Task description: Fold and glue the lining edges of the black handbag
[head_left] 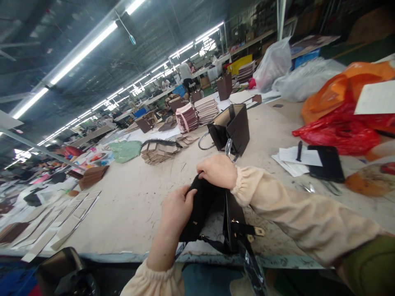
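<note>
A black handbag (233,216) with gold fittings lies at the table's front edge, its side spread apart. My left hand (177,209) is closed on the bag's left panel, thumb on top. My right hand (219,170) pinches the upper edge of the same dark panel, just beyond the left one. A strap with gold hardware (257,231) sticks out to the right, and a plastic-wrapped handle (251,263) hangs over the edge. Right behind my right hand stands a dark brown open handbag (237,127) with wrapped handles.
Bundled brown panels (187,117) and stacked pieces (159,151) lie farther back. Flat beige pieces (66,224) are at left. To the right are a black phone-like slab (326,163), papers with a pen (298,152), and red and orange plastic bags (339,131). People work in the distance.
</note>
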Demonstrator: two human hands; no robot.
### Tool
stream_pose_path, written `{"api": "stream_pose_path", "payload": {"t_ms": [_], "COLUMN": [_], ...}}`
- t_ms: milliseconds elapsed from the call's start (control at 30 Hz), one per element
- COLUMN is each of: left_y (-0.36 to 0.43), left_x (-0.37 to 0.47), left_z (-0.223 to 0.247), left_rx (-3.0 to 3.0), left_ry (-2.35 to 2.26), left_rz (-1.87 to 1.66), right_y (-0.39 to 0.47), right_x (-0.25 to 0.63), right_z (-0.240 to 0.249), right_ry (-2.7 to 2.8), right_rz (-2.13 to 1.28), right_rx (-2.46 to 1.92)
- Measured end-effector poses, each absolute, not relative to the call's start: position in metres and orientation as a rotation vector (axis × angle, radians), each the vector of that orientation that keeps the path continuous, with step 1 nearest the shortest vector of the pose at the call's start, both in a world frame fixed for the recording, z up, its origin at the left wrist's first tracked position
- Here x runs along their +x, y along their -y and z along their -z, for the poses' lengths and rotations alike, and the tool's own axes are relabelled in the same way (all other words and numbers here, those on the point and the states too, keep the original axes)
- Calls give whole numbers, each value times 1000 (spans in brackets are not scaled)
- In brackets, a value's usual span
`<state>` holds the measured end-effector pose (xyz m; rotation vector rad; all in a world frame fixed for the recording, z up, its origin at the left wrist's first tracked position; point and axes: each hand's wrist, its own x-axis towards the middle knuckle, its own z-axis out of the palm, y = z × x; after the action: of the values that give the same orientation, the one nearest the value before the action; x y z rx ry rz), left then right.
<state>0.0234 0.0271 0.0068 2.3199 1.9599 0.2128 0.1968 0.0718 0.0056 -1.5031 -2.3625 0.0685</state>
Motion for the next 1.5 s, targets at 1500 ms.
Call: {"api": "stream_pose_path", "payload": {"t_ms": [1500], "left_y": [-35], "left_x": [4], "left_z": [-6], "left_rx": [1929], "left_ry": [-1672], "left_rz": [-575], "right_y": [-70], "right_x": [198], "right_z": [-5], "right_ry": [2379], "right_rz": [-86], "right_rx": [-1459]}}
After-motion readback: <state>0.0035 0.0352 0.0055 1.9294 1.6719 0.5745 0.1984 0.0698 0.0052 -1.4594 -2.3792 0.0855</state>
